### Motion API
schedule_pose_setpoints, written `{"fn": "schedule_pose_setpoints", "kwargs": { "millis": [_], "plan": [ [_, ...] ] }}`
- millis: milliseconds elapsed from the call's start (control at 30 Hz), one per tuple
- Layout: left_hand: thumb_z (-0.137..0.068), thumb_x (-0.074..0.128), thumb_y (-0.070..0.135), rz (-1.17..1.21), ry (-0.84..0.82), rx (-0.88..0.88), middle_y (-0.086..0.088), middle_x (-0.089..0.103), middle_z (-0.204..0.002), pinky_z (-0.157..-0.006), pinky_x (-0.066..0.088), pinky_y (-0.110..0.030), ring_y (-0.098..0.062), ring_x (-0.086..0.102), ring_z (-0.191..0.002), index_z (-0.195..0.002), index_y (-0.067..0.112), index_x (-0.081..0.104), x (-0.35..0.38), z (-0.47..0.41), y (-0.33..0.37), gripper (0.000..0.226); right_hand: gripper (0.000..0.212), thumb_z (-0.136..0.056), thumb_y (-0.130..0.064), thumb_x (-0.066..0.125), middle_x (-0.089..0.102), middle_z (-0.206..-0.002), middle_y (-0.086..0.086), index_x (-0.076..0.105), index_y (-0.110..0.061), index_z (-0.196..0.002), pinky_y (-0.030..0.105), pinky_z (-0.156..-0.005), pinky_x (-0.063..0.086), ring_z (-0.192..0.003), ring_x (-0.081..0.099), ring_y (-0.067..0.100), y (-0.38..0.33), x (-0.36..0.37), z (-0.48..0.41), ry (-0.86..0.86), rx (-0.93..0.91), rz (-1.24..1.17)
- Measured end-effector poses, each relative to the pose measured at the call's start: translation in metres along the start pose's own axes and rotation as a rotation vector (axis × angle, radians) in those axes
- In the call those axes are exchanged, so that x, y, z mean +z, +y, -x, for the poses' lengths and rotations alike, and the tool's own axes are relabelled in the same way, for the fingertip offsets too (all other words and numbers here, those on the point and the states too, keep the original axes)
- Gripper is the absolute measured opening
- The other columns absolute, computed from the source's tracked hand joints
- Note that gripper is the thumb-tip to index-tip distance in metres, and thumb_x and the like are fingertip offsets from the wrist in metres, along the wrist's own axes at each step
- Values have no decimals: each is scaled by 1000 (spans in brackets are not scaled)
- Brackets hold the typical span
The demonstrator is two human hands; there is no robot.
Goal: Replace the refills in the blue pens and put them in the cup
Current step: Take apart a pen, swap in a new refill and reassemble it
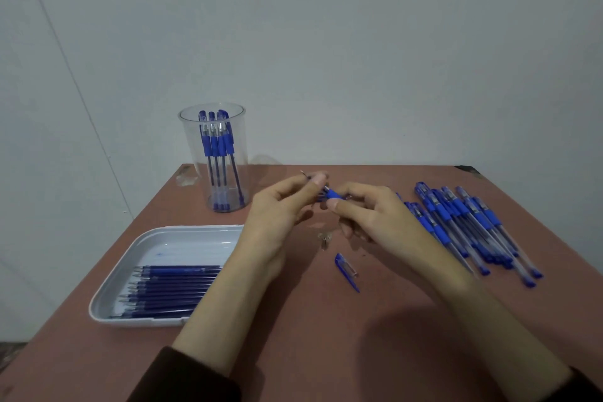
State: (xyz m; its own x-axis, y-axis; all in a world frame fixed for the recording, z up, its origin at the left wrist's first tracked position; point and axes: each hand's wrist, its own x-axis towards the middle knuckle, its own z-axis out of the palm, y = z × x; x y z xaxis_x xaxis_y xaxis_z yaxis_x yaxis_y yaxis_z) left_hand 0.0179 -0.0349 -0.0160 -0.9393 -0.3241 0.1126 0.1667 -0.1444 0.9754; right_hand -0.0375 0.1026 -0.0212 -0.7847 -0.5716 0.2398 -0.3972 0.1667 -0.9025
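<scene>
Head view: left hand [280, 213] and right hand [375, 217] pinch crosswise pen [333, 195], tip leftward.

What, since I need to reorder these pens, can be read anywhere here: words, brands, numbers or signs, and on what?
Nothing here is legible.
Pens in the cup: any barrel print too blurred to read.
Pile of pens: barrel print too small.
Refills in the tray: any print too faint to read.
Held pen, its refill, loose cap, cup, tray: no marking shows.
</scene>
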Motion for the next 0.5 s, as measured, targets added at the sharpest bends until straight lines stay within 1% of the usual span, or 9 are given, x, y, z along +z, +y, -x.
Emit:
{"fn": "schedule_pose_setpoints", "kwargs": {
  "millis": [67, 133, 200, 300, 367, 433, 500],
  "plan": [
    [-87, 61, 22, 173, 49, -30, 5, 71, -84, -68, 47, -16, -4, 64, -74, -86, 18, 69, -4, -2, 3, 9, 13, -92, -27, 61, 54, -54, 1, 71, -25, -83, 24, -49, 37, -46, 45, 10, 2, -1, -1, 13, 6, 13],
    [-88, 58, 24, 258, 64, -39, 2, 73, -91, -68, 51, -16, -7, 66, -78, -93, 19, 67, -7, -4, 5, 12, 13, -92, -27, 62, 54, -54, 1, 70, -25, -82, 23, -48, 38, -47, 46, 9, 3, -1, 0, 18, 9, 31],
    [-89, 58, 22, 286, 40, -48, -1, 74, -91, -69, 54, -18, -10, 69, -79, -100, 17, 65, -6, -3, 5, 14, 14, -92, -26, 61, 55, -54, 1, 70, -27, -81, 21, -48, 38, -46, 47, 8, 2, -1, 0, 25, 10, 30],
    [-84, 61, 0, 299, -3, -36, -6, 74, -90, -66, 54, -19, -14, 70, -77, -108, 10, 63, -4, -1, 6, 26, 15, -92, -24, 60, 54, -53, 2, 70, -26, -81, 17, -45, 35, -44, 46, 7, 1, -1, 0, 38, 9, 30],
    [-79, 61, -10, 275, 7, -19, -6, 73, -90, -67, 54, -18, -14, 70, -75, -107, 9, 64, -4, -1, 5, 33, 14, -92, -24, 60, 54, -53, 2, 71, -24, -83, 17, -45, 35, -44, 46, 7, 1, -2, 0, 29, 1, 29],
    [-76, 63, -9, 277, 51, 2, -5, 73, -88, -67, 54, -18, -12, 69, -73, -105, 10, 65, -5, -2, 5, 35, 13, -92, -24, 61, 54, -53, 1, 71, -23, -86, 17, -46, 36, -46, 46, 7, 2, -1, 0, 16, -3, 30],
    [-74, 65, -6, 345, 122, 36, -3, 73, -86, -69, 55, -19, -11, 69, -75, -104, 11, 65, -7, -3, 6, 34, 12, -91, -24, 62, 54, -54, -3, 71, -22, -85, 17, -47, 37, -47, 47, 6, 3, -3, 0, 18, 2, 45]
  ]
}}
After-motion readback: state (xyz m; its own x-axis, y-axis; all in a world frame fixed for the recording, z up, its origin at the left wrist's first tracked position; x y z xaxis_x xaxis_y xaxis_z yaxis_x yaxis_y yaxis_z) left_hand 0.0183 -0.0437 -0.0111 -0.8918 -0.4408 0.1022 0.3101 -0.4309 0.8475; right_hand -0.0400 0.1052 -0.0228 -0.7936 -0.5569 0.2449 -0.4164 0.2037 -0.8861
